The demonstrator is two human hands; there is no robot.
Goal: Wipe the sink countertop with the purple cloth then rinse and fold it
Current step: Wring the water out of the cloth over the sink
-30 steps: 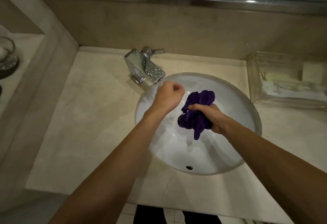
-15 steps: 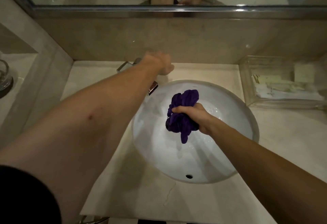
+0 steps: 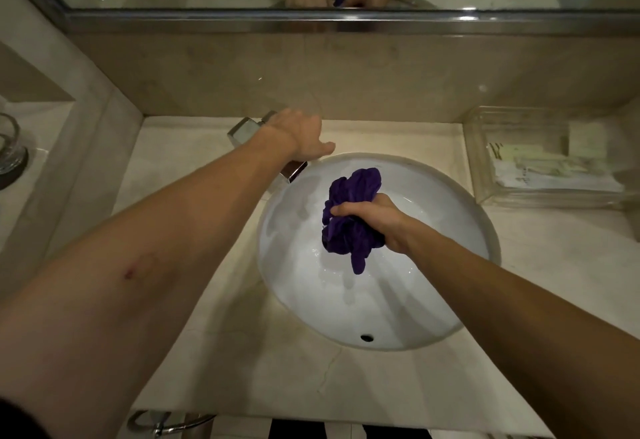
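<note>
My right hand (image 3: 375,220) grips the bunched, wet purple cloth (image 3: 349,216) over the middle of the white round sink basin (image 3: 433,300). A loose tail of cloth hangs down below the fist. My left hand (image 3: 301,135) lies on top of the chrome faucet (image 3: 242,132) at the basin's back left, covering its handle; the fingers are hidden behind the hand. The spout end (image 3: 294,170) shows under the wrist. No water stream is visible. The beige stone countertop (image 3: 194,168) surrounds the basin.
A clear plastic tray (image 3: 540,161) with packets stands on the counter at the right. A glass (image 3: 8,147) sits on the left ledge. The mirror frame (image 3: 346,21) runs along the back wall. A metal ring (image 3: 166,423) shows below the counter's front edge.
My left hand left the basin and reached back onto the faucet, where it stays. My right hand kept hold of the cloth over the basin.
</note>
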